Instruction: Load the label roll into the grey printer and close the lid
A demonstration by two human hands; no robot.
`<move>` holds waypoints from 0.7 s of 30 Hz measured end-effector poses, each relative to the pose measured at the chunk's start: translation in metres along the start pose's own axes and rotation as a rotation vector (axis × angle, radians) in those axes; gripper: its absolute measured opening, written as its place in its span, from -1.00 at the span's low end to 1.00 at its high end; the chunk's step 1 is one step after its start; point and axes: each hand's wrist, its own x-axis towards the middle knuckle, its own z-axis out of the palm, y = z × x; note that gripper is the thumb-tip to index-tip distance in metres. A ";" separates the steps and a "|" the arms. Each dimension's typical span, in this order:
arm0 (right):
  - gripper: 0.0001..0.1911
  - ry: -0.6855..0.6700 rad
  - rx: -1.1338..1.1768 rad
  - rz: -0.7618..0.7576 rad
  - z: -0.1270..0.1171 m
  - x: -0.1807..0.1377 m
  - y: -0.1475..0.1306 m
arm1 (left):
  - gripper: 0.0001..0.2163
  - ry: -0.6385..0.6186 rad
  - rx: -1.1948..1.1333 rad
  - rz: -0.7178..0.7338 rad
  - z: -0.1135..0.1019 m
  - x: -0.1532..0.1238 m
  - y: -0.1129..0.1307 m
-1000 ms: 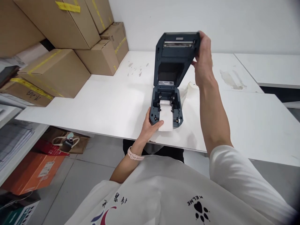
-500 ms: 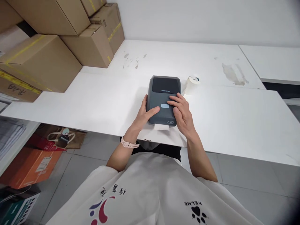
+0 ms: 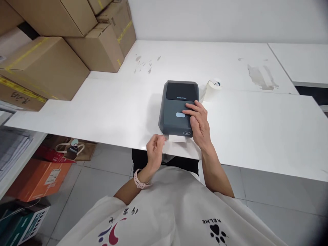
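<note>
The label printer (image 3: 179,107) sits shut near the tabletop (image 3: 115,112) edge, paper strip (image 3: 177,138) poking out. The right hand (image 3: 198,124) lies flat on its lid; the left hand (image 3: 155,152) (blurred) hovers, loosely curled, empty.

Tabletop (image 3: 256,136), white, stained near the far right. Roll of white paper (image 3: 212,90), lying on the tabletop. Stack of cardboard boxes (image 3: 64,44), brown with yellow tape, far left corner against the wall. Orange box (image 3: 38,177) on the floor below. Brown bag (image 3: 77,150) beside it, holding what may be a small device. Second white table (image 3: 299,63), far right.
</note>
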 end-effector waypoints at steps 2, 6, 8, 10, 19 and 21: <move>-0.58 0.005 -0.006 0.000 0.000 0.000 0.000 | -0.54 -0.267 -0.068 -0.175 0.001 -0.003 0.003; -0.55 -0.013 -0.008 -0.001 -0.002 0.000 0.000 | -0.56 -0.439 -0.163 -0.325 0.005 0.009 0.016; -0.51 -0.044 -0.016 -0.037 -0.004 -0.001 -0.001 | -0.55 -0.424 -0.156 -0.269 0.004 0.012 0.019; -0.49 -0.078 -0.079 -0.071 -0.007 -0.001 -0.004 | -0.55 -0.419 -0.128 -0.215 0.003 0.013 0.016; -0.67 -0.160 -0.449 -0.088 -0.010 -0.005 -0.019 | -0.51 -0.388 -0.036 -0.110 -0.003 0.007 0.006; -0.55 -0.126 -0.424 -0.083 -0.009 -0.017 -0.019 | -0.46 -0.288 -0.065 -0.058 -0.010 0.008 0.006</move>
